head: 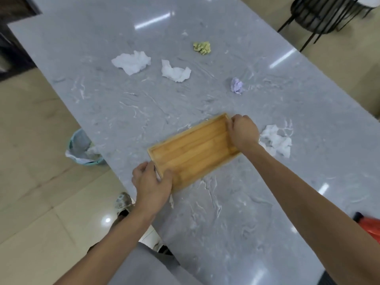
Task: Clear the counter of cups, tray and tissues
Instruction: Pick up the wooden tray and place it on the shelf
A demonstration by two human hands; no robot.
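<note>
A wooden tray (pixel 193 151) sits on the grey tabletop (pixel 226 212), left hand (pixel 151 182) and right hand (pixel 243 131) each gripping one end; 5 crumpled tissues (pixel 131 62) lie scattered beyond and beside it.

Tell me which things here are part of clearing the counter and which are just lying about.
Part of the job:
wooden tray, gripped at its ends by the left hand and right hand
three white tissues
yellow wad
lilac wad
lined bin on the floor, probably for them

Just lying about:
black chair
orange item at the counter's edge
</note>
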